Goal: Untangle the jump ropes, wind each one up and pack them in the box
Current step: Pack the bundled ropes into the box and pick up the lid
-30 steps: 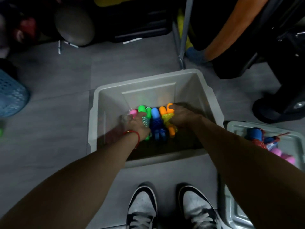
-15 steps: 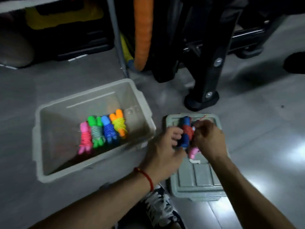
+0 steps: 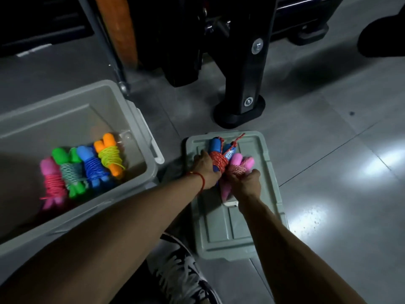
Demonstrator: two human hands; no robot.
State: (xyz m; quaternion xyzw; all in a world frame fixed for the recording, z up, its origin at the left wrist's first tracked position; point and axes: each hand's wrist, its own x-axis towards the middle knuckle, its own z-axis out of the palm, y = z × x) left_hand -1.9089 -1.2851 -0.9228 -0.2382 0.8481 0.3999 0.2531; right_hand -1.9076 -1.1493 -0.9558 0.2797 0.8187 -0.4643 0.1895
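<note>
The floor (image 3: 317, 132) is grey tile, dim, with one bright reflection on my right side, and black equipment legs (image 3: 245, 84) stand behind my work place. On my left stands the grey box (image 3: 140, 128), open. Four wound ropes lie in it side by side: the pink one (image 3: 51, 178), the green one (image 3: 70, 170), the blue one (image 3: 92, 165) and the orange one with yellow cord (image 3: 109, 154). I judge these four as finished and packed.

Just beside the box, on my right, the box lid (image 3: 230, 227) lies flat on the floor, and the last two bundles rest on it. My left hand (image 3: 206, 167) grips the bundle with blue handles and red cord (image 3: 218, 160). My right hand (image 3: 245, 183) is curled around the pink bundle with the pale cord (image 3: 240, 164). Both bundles look already wound, and they touch each other.

So I think most of the work is done. What is left is to carry these two into the box, next to the others, where there is free room, and maybe to put the lid on.
</note>
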